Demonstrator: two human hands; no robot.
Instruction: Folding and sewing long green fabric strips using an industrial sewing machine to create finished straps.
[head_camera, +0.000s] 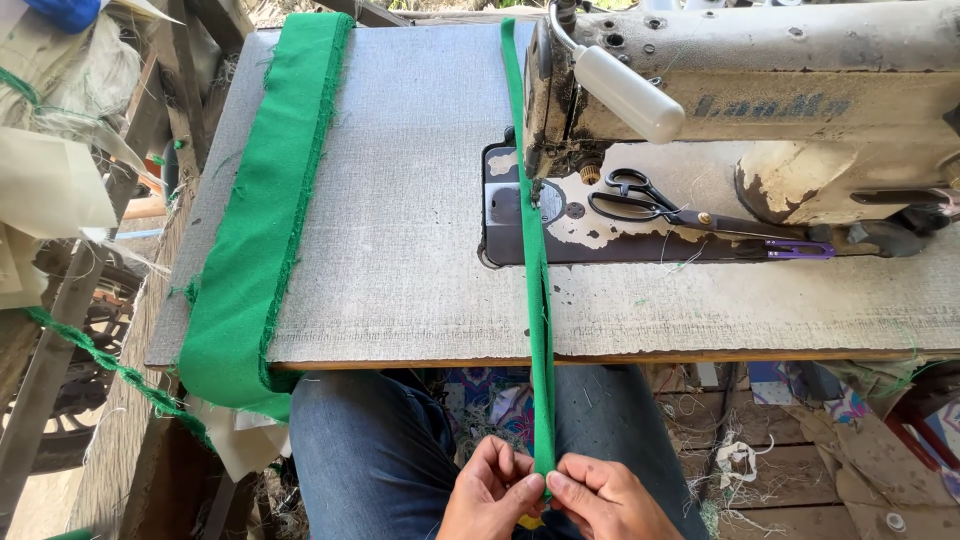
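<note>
— What do you make out from the head view?

— Both hands are low, over the lap in blue jeans (380, 450). The left hand (490, 495) and the right hand (605, 500) meet at the near end of a narrow green fabric strip (538, 290), each grip pinched shut on it, fingertips nearly touching.

— And where does the strip run?

— Straight up from the hands, over the front edge of the counter (400, 250), then under the needle of the worn sewing machine (760, 100) and on past it to the far edge.

— Anything else up there?

— Black-handled scissors (650, 200) lie on the machine bed, just right of the strip, with a small purple-handled tool (800, 250) beside them. A broad folded band of green cloth (265, 200) lies along the counter's left side, its frayed end hanging over the front edge, well apart from the hands.
</note>
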